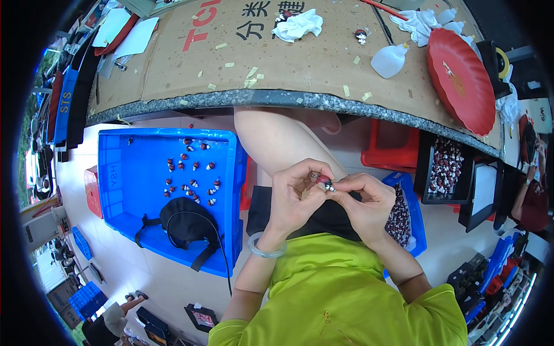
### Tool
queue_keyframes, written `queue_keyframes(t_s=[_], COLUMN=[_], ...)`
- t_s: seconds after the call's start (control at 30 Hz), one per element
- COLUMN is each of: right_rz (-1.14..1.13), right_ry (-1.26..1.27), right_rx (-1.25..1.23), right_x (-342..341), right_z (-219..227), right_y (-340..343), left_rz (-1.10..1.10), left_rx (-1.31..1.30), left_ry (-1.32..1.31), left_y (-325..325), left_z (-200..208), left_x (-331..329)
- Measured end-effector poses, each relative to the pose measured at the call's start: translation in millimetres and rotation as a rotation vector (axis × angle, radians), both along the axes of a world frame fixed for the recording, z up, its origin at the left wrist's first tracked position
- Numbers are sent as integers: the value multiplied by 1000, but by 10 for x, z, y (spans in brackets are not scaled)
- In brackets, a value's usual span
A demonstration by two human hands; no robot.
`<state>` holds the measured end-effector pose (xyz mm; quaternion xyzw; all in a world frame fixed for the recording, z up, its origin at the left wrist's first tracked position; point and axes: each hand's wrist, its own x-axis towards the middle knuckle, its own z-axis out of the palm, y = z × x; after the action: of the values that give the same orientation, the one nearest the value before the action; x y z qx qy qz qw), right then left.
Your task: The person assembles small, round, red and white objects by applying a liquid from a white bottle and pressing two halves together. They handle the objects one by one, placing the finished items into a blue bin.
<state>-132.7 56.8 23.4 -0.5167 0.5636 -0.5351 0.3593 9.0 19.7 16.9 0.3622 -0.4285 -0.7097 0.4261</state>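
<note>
A small figurine point(325, 182) with a dark red top and a black-and-white lower part is pinched between my two hands, above my lap. My left hand point(295, 195) curls its thumb and fingertips round one side of it. From the other side my right hand point(368, 200) grips it with thumb and forefinger. The fingertips cover part of the figurine. Several similar figurines point(194, 184) lie scattered in a blue plastic bin point(138, 173) at my left.
A black pouch with straps point(187, 222) lies in the blue bin. The cardboard-covered table point(173, 69) ahead carries a white cloth point(299, 25), a plastic bottle point(389, 60) and a red scalloped tray point(461, 81). At right, a black tray point(424, 190) and a blue crate point(418, 230) hold many small figurines.
</note>
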Motion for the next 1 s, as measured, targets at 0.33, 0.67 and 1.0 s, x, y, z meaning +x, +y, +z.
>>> queue_keyframes(t_s=[0.33, 0.67, 1.0], right_rz=[8, 20, 20], right_ry=[-14, -3, 3], right_rx=[36, 18, -24], right_x=[39, 54, 55], right_z=[-1, 17, -35], right_y=[33, 33, 20], left_rz=[-117, -144, -76], left_rx=[318, 364, 13], left_ry=[196, 266, -7], left_y=[-66, -83, -61], left_z=[-156, -149, -42], left_x=[69, 83, 89])
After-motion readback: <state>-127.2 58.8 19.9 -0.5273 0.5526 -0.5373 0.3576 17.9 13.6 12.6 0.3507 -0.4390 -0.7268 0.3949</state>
